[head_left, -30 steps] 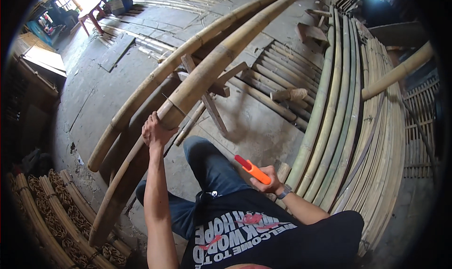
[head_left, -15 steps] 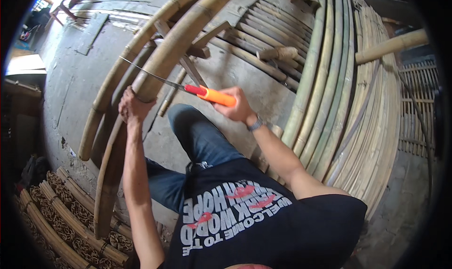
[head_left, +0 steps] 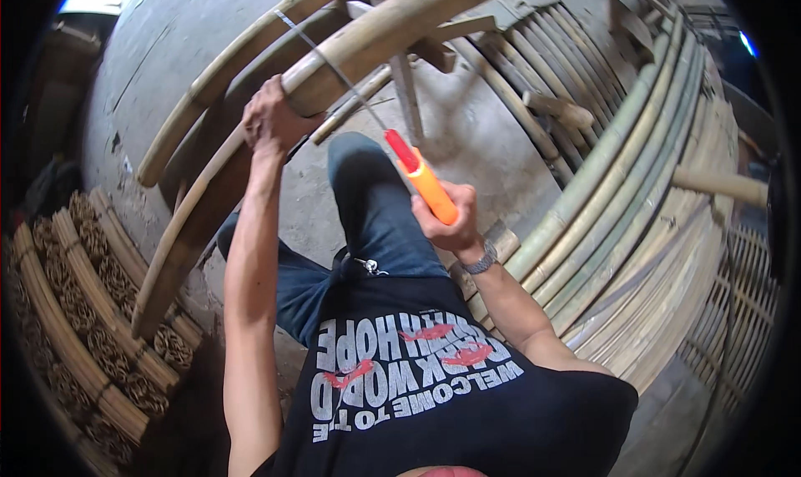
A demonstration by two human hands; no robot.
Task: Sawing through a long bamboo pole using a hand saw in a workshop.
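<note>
My left hand (head_left: 273,120) is closed over a thick bamboo pole (head_left: 375,47), close beside the saw's blade. The pole slants from the upper right down to the lower left, where its end tapers. My right hand (head_left: 450,218) is wrapped around the orange and red handle of a hand saw (head_left: 421,176), to the right of the pole. The thin blade lies across the pole's upper side, its tip reaching past the far edge. Whether the teeth have cut into the bamboo I cannot tell.
Other bamboo poles (head_left: 196,93) lie alongside on a wooden support (head_left: 403,97). Long green poles (head_left: 584,206) and pale split strips (head_left: 659,268) stretch along the right. Bundled bamboo pieces (head_left: 92,352) sit at lower left. Dark poles rest on the floor behind.
The whole view has turned, so pole and saw sit higher and farther right. My right hand and the saw handle have come lower relative to my left hand, which keeps its grip.
</note>
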